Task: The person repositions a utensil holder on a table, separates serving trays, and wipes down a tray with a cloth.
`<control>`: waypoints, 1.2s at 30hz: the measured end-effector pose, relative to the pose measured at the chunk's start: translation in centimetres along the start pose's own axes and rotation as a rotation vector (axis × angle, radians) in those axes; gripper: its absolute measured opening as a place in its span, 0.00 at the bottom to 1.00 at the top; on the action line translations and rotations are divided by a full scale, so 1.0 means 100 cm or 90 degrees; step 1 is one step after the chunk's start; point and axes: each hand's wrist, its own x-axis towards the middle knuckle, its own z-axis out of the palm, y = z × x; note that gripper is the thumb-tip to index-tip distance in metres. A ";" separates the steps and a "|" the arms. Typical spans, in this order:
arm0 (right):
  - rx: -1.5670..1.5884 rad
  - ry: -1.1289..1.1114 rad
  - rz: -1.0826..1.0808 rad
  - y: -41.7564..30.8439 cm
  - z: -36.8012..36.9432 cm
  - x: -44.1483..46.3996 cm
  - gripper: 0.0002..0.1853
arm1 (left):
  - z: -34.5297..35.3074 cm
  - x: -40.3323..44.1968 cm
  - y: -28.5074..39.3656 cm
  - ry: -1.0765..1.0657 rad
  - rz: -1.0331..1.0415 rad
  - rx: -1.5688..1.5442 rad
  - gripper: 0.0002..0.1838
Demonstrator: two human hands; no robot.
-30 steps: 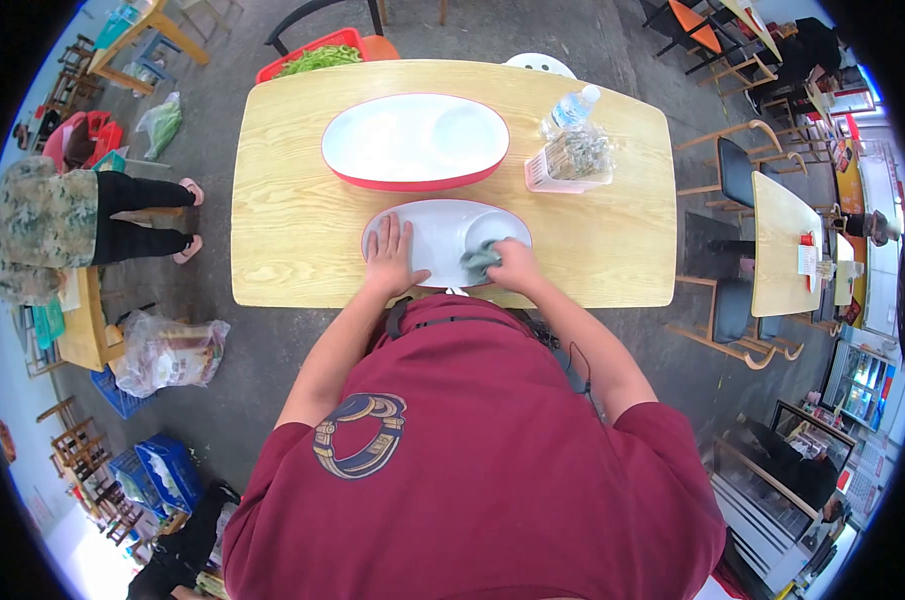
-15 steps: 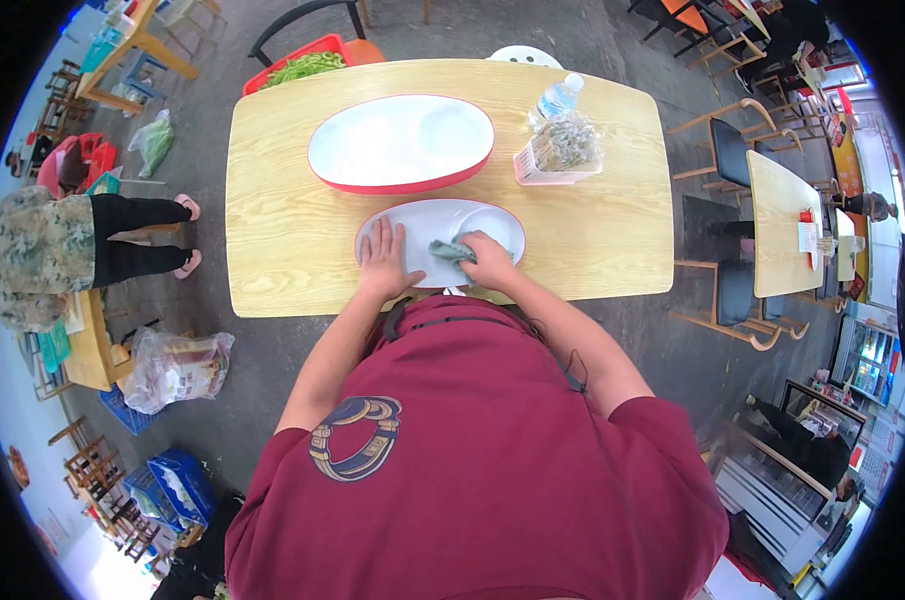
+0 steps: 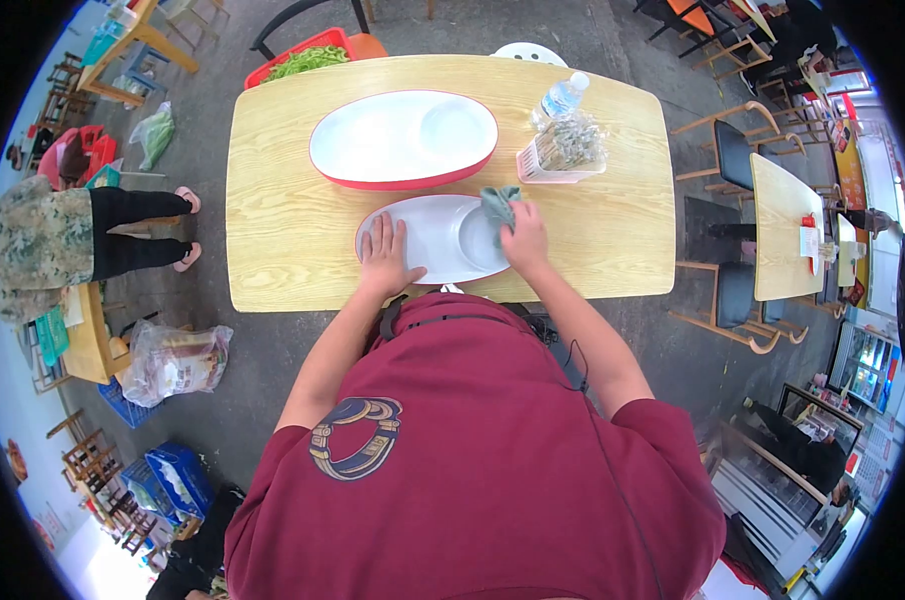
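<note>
An oval white plate with a red rim (image 3: 438, 235) lies near the front edge of the wooden table (image 3: 273, 200). My left hand (image 3: 385, 262) rests on its left part, fingers spread, holding nothing. At the plate's right end, my right hand (image 3: 526, 240) is closed on a grey-green cloth (image 3: 500, 207), which lies over the far right rim. Behind this plate stands a larger oval white dish with red sides (image 3: 393, 138). To the right of that dish are a basket of wrapped sticks (image 3: 563, 158) and a water bottle (image 3: 561, 98).
A red basket of green vegetables (image 3: 308, 60) is beyond the table's back left corner. A person in a patterned top (image 3: 48, 235) stands at the left. Chairs (image 3: 735, 155) and another table (image 3: 785, 230) are at the right. A plastic bag (image 3: 178, 360) lies on the floor.
My right hand has moved the cloth from the plate's middle to its far right rim, after an earlier shift left. My left hand stays on the plate.
</note>
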 end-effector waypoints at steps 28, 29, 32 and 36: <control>0.038 -0.252 -0.053 0.007 0.004 -0.023 0.19 | 0.002 0.002 -0.004 0.001 0.042 0.015 0.65; 0.037 -0.310 -0.067 0.008 0.013 -0.037 0.19 | 0.002 0.002 -0.005 0.001 0.044 0.016 0.65; 0.005 -0.371 -0.096 0.012 0.013 -0.057 0.20 | 0.004 0.003 -0.008 0.008 0.061 0.007 0.66; -0.137 -0.391 -0.097 0.037 -0.011 -0.052 0.18 | 0.009 0.001 -0.009 0.025 0.071 0.007 0.65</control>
